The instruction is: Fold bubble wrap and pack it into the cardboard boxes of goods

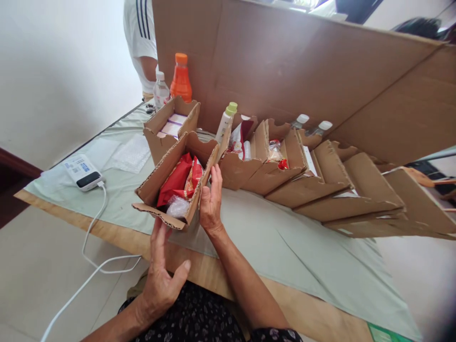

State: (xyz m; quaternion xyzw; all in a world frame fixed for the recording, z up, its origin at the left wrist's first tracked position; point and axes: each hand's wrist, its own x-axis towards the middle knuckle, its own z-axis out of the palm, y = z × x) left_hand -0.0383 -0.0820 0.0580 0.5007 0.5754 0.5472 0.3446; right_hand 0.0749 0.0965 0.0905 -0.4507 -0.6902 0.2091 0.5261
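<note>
The box (178,183) sat between both hands: left hand (162,280) open beneath its near end, right hand (211,199) open, flat against its side.

The person in the striped shirt (140,38) was cut off at the top edge. Two capped bottles (313,127) hid behind cardboard dividers (313,156), labels unseen. The white cable (71,294) left the frame below.

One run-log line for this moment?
left hand: open, touching cardboard box | right hand: open, on box side | red packets inside
</note>
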